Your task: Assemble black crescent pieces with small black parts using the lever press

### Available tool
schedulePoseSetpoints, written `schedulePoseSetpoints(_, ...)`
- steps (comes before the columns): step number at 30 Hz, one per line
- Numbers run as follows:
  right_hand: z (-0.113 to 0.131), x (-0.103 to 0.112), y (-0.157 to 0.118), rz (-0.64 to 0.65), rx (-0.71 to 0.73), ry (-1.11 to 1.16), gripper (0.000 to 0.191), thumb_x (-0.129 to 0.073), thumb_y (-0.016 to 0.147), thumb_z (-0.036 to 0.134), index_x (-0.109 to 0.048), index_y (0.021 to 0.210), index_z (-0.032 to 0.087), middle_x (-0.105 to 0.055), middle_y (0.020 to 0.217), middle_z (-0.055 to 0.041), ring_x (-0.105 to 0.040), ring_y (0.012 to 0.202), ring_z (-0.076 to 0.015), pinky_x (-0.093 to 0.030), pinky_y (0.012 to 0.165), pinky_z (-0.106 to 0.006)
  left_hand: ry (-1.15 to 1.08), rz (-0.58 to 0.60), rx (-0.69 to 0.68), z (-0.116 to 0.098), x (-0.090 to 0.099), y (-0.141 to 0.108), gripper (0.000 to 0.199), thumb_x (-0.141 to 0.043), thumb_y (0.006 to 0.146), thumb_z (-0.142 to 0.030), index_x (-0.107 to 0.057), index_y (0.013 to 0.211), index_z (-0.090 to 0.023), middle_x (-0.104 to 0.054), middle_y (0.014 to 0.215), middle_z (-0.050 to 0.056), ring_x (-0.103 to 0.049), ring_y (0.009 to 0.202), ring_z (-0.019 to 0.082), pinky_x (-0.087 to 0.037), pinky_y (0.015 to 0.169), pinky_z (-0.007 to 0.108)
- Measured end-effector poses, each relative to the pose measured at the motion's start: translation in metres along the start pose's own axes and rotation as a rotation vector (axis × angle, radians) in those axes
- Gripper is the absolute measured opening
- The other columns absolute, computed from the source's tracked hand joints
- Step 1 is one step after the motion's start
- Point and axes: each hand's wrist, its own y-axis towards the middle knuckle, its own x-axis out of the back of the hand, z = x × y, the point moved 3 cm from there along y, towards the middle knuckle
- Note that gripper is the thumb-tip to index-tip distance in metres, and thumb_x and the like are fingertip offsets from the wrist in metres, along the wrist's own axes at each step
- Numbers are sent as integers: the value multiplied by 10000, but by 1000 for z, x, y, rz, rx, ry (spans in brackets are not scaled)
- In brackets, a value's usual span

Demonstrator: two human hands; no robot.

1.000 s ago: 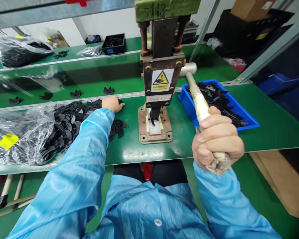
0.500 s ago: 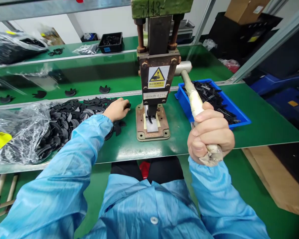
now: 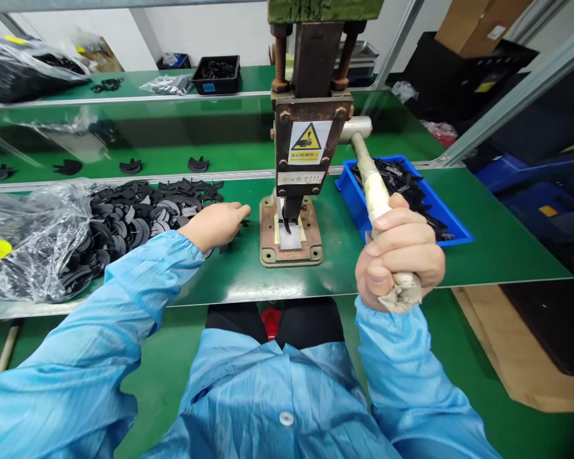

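Observation:
My right hand (image 3: 404, 255) is wrapped round the tape-covered lever handle (image 3: 373, 182) of a hand press (image 3: 300, 143). The lever slants down toward me from the press's right side. On the press's base plate (image 3: 268, 239), a black curved plastic piece (image 3: 286, 223) sits under the lowered punch. My left hand (image 3: 217, 226) is left of the base, closed with its fingertips pinched on a black plastic piece (image 3: 245, 223). Most of that piece is hidden by the fingers. Beside this hand spreads a pile of black curved pieces (image 3: 124, 223), partly in a clear plastic bag (image 3: 33, 248).
A blue tray (image 3: 459, 239) of thin black parts stands right of the press. Several single curved pieces (image 3: 198, 164) lie in a row behind the pile. On the back shelf are a black bin (image 3: 216, 88) and a full plastic bag (image 3: 23, 67). A metal post rises at right.
My left hand has shifted slightly down and left, its back turned more toward me, fingertips still closed. The right hand stays on the lever. The whole view has shifted slightly.

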Motion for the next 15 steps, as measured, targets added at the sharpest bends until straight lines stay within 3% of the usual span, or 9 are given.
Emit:
schedulePoseSetpoints(4, 0, 0, 0, -8, -3, -11, 378, -732, 933, 488, -525, 726, 249, -560, 733, 57, -687, 946, -166, -555, 1179, -611, -222, -122, -42, -9, -15, 3, 247, -542, 1072, -320, -714, 1191, -187, -740, 1111, 119, -728, 1041, 279, -552, 896, 367)
schedulePoseSetpoints(9, -2, 1, 0, -8, 20, -11, 394, -739, 923, 468, -501, 704, 242, -547, 714, 50, -679, 917, -166, -566, 1164, -576, -328, -183, 74, -10, -32, 8, 243, -552, 1071, -352, -715, 1136, -185, -731, 1086, 124, -722, 1006, 277, -557, 901, 373)
schedulePoseSetpoints(12, -3, 1, -1, -14, 26, -19, 402, -737, 915, 474, -492, 690, 248, -524, 693, 48, -671, 893, -170, -570, 1156, -565, -380, -209, 113, -5, -29, 9, 180, -566, 1056, -322, -682, 1092, -189, -734, 1087, 138, -724, 1058, 298, -559, 923, 394)
schedulePoseSetpoints(15, -3, 0, -2, -28, 12, -45, 417, -729, 909, 501, -483, 680, 256, -499, 683, 47, -662, 885, -179, -568, 1150, -576, -703, -214, 242, -1, -20, 6, 153, -632, 1034, -351, -609, 1089, -210, -746, 976, 90, -750, 904, 259, -580, 810, 369)
